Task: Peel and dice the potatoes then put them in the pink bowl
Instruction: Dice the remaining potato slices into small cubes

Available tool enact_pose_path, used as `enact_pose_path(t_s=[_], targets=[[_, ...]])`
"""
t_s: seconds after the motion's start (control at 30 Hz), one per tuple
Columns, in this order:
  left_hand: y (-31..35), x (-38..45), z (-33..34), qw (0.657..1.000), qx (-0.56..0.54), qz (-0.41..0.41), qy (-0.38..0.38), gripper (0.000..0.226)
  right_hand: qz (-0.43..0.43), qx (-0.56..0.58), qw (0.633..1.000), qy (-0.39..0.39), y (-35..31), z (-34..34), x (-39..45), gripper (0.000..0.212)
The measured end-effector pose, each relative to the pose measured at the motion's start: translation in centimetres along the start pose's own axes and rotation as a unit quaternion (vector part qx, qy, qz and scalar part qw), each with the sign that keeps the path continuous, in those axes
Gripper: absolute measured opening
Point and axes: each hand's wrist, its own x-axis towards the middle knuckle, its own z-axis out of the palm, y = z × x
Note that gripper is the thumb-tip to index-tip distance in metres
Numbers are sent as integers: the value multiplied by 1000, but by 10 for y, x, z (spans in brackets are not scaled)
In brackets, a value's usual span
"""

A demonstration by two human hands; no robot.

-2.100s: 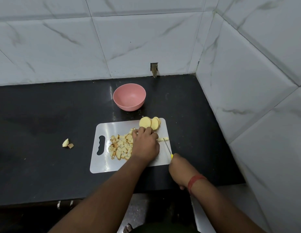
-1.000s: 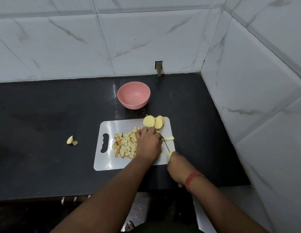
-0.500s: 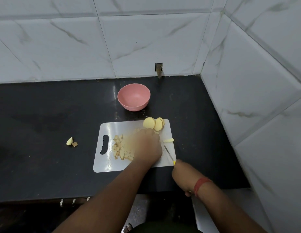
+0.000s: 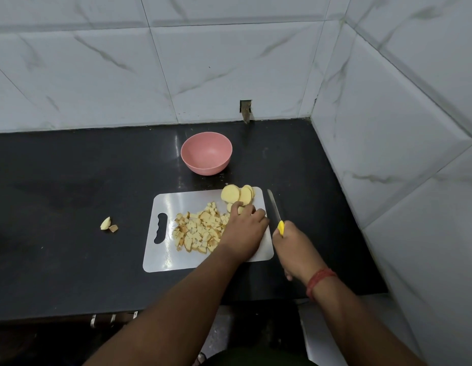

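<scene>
A white cutting board (image 4: pixel 163 262) lies on the black counter. On it sits a heap of diced potato (image 4: pixel 199 229), and several round potato slices (image 4: pixel 237 194) lean at its far right corner. My left hand (image 4: pixel 245 228) rests on the board beside the heap, fingers curled over a potato piece near the slices. My right hand (image 4: pixel 295 247) grips a yellow-handled knife (image 4: pixel 274 210), its blade lifted just off the board's right edge and pointing away from me. The pink bowl (image 4: pixel 206 153) stands empty behind the board.
Two small potato scraps (image 4: pixel 108 224) lie on the counter (image 4: pixel 71 194) left of the board. Tiled walls close off the back and the right side. The counter's front edge runs just below my forearms.
The knife has swung off the board to its right edge, blade now pointing away. My left hand has shifted toward the slices, and the loose strip at the board's right is no longer visible.
</scene>
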Motion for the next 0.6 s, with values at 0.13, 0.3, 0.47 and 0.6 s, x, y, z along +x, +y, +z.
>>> enact_pose_path(t_s=[0.13,0.3,0.47,0.6], targets=[[-10,-6,-3,999,14,-28,-7,26,5,-18,1000,-15,4,4,1,21],[-16,-16,-2,995,-37,-83,34,29,7,-36,999,-22,4,6,3,22],[-40,-14,-5,967,-99,-230,45,35,-1,-35,999,-28,4,6,1,21],[-56,-6,-9,984,-48,-170,-31,45,-3,-43,998,-34,4,8,0,22]])
